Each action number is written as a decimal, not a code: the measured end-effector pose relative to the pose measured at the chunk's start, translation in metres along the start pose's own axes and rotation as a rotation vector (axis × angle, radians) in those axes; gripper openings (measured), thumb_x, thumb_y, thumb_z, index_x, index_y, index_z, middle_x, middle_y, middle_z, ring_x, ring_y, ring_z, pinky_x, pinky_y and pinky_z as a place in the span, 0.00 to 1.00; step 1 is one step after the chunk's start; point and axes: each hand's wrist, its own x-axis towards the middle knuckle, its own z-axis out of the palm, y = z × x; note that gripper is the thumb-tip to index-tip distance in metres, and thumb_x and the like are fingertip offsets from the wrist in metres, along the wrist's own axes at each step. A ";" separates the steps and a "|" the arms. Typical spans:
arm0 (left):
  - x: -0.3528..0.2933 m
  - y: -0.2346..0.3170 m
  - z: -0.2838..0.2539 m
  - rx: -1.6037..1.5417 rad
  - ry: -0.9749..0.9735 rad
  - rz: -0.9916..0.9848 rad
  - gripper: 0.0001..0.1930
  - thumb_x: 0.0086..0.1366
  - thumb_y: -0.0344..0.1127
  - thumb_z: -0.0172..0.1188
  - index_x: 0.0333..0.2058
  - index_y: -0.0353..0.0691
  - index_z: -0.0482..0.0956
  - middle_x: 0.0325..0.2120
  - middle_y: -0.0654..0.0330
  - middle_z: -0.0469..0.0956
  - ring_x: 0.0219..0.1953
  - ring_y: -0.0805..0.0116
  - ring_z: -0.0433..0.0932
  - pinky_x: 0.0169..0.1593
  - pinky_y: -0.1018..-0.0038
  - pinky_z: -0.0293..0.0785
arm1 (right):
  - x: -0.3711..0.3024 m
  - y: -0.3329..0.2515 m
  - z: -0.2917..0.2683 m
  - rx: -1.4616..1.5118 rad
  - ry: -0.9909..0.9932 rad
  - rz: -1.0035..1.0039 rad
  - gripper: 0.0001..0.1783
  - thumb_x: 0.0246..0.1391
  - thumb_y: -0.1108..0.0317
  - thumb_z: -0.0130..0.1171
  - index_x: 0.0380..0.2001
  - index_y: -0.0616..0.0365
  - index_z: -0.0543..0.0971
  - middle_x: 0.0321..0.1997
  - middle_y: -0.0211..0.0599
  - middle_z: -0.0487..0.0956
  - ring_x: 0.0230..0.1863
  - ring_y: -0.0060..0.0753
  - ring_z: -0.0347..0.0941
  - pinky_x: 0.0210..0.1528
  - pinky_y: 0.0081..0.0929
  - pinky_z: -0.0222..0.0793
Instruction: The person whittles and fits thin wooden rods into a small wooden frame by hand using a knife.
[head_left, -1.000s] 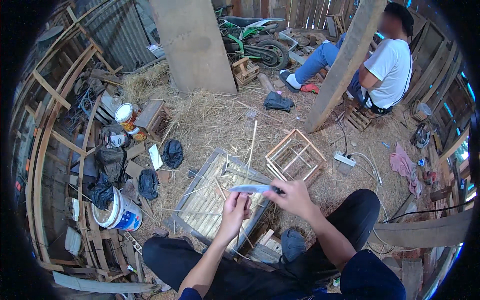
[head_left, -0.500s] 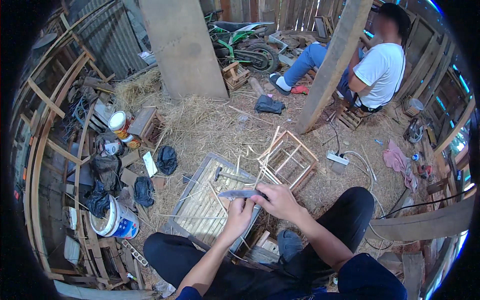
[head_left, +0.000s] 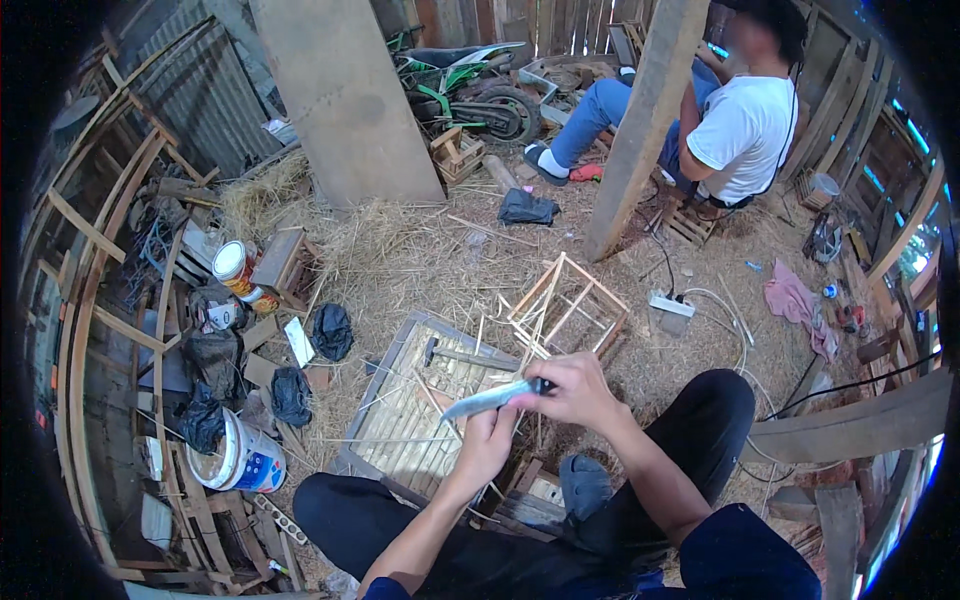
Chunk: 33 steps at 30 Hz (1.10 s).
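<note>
My right hand [head_left: 572, 393] is closed round the dark handle of a knife [head_left: 484, 402], whose broad blade points left across the front of me. Just below the blade, my left hand [head_left: 484, 452] is closed, fingers pinched on a thin bamboo strip [head_left: 540, 318] that seems to run up past the knife. Where the strip passes between the hands is partly hidden. Both hands are above a low slatted bamboo table [head_left: 385, 400]. On that table rest a hammer [head_left: 470, 357] and several loose thin strips.
Beyond the table stands a small open wooden frame [head_left: 585, 310]. A power strip [head_left: 671, 304] with cables lies to the right. White bucket [head_left: 230, 455] and black bags are at left. A person in a white shirt [head_left: 745, 125] sits behind a wooden post [head_left: 645, 130].
The knife has turned: its blade now slants down to the left and shows its bright flat side. My right hand has shifted slightly right. The whole view has tilted a little.
</note>
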 end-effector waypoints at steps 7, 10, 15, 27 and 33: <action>-0.007 0.014 0.008 -0.231 -0.070 -0.058 0.18 0.77 0.42 0.47 0.54 0.34 0.73 0.23 0.73 0.64 0.23 0.85 0.60 0.25 0.81 0.57 | -0.002 0.012 -0.013 -0.033 0.008 0.073 0.19 0.43 0.49 0.75 0.25 0.53 0.82 0.14 0.32 0.74 0.15 0.33 0.74 0.19 0.28 0.66; -0.008 0.013 0.007 -0.280 -0.095 -0.107 0.17 0.77 0.42 0.47 0.54 0.35 0.73 0.22 0.73 0.64 0.22 0.85 0.59 0.24 0.81 0.55 | -0.001 0.014 -0.013 -0.082 0.004 0.056 0.21 0.42 0.47 0.75 0.24 0.53 0.82 0.12 0.31 0.73 0.14 0.33 0.74 0.19 0.28 0.66; -0.011 0.011 0.003 -0.396 -0.152 -0.203 0.14 0.77 0.43 0.47 0.46 0.38 0.73 0.21 0.73 0.62 0.19 0.86 0.58 0.21 0.82 0.51 | -0.003 0.024 -0.013 -0.109 0.006 0.091 0.24 0.44 0.38 0.70 0.25 0.48 0.82 0.12 0.31 0.74 0.16 0.39 0.75 0.20 0.35 0.66; -0.009 0.011 0.003 -0.334 -0.073 -0.137 0.13 0.77 0.44 0.46 0.43 0.40 0.71 0.18 0.73 0.59 0.17 0.85 0.57 0.20 0.82 0.50 | 0.003 0.027 -0.012 -0.098 0.061 0.156 0.25 0.46 0.39 0.70 0.23 0.51 0.82 0.15 0.39 0.77 0.19 0.44 0.77 0.23 0.37 0.70; -0.001 0.017 0.000 -0.417 -0.065 -0.180 0.13 0.78 0.43 0.45 0.48 0.41 0.71 0.18 0.73 0.59 0.15 0.85 0.54 0.18 0.83 0.49 | 0.003 0.018 -0.006 -0.096 -0.048 0.178 0.19 0.51 0.47 0.69 0.29 0.53 0.82 0.19 0.41 0.79 0.22 0.44 0.79 0.24 0.36 0.70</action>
